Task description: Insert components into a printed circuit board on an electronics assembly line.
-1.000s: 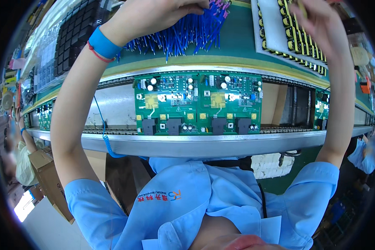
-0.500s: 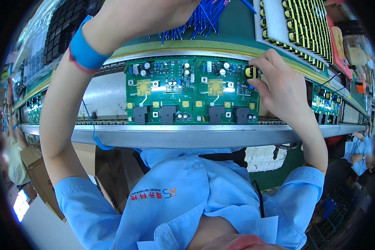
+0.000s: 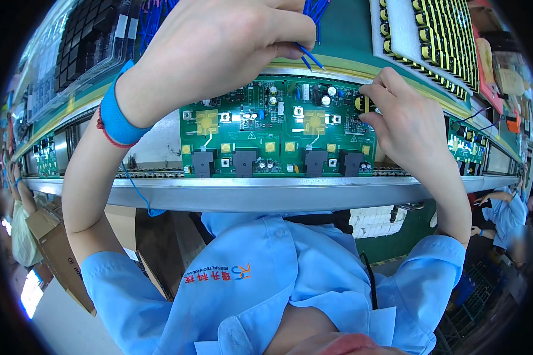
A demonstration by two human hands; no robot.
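Note:
Pinched in my left hand [image 3: 225, 47] are a couple of short blue wires [image 3: 311, 59], their ends hanging over the far edge of a green circuit board [image 3: 266, 130]. My left hand covers the board's far left corner. At the board's right end, the thumb and fingers of my right hand [image 3: 408, 118] close on a small black and yellow transformer [image 3: 363, 104], which sits at the board's surface. The board carries dark block-shaped parts along its near side and yellow square pads. A blue band [image 3: 119, 109] with a cord circles my left wrist.
The board lies on a conveyor with a metal front rail [image 3: 266, 194]. Beyond are loose blue wires [image 3: 154, 23] and a foam tray [image 3: 400, 35] with rows of transformers. Black trays [image 3: 92, 41] stand far left; another board [image 3: 465, 151] is at right. Other people work at both sides.
My left hand has come nearer and to the right, away from the wire pile, with blue wires now showing in its fingers. My right hand stays on the transformer, shifted slightly right with the board.

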